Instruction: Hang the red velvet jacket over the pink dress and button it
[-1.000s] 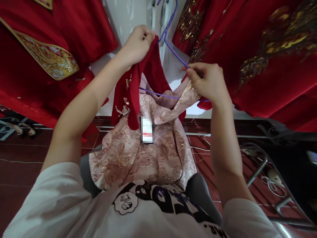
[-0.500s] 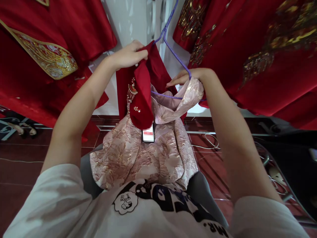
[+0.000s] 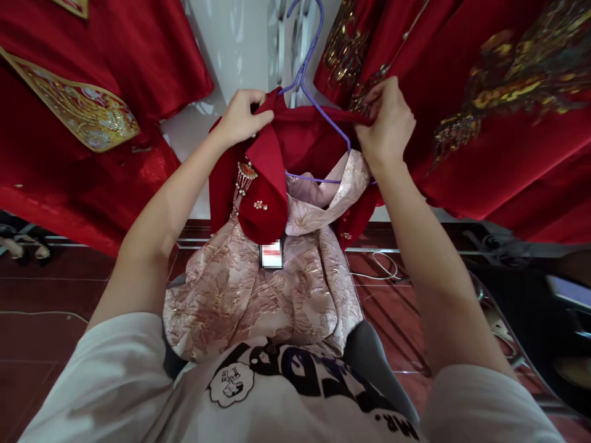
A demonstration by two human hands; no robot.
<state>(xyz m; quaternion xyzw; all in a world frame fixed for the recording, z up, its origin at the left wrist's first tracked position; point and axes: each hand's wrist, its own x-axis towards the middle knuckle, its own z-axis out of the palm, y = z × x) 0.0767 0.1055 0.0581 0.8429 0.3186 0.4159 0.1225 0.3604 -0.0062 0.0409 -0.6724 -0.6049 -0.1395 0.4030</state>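
A pink brocade dress (image 3: 207, 301) hangs in front of me on a purple hanger (image 3: 306, 58). Over its left side lies a red jacket (image 3: 265, 178) with a beaded fan ornament and small pearl clusters. My left hand (image 3: 247, 117) pinches the jacket at its left shoulder, beside the hanger's arm. With its fingers curled, my right hand (image 3: 388, 123) grips the jacket's other edge, above the dress's right shoulder. Between both hands the red cloth stretches behind the hanger. Below the jacket front hangs a tag (image 3: 271, 253), its print blurred.
Red embroidered gowns (image 3: 152, 74) hang on the left, and more red gowns (image 3: 503, 160) on the right. A white cable (image 3: 385, 266) lies on the red tiled floor. At the lower right stands a black chair (image 3: 521, 307); shoes (image 3: 28, 249) are at the left.
My right hand has come out from behind the dress's right shoulder and risen, drawing the jacket's right side outward. My left hand keeps its grip at nearly the same place.
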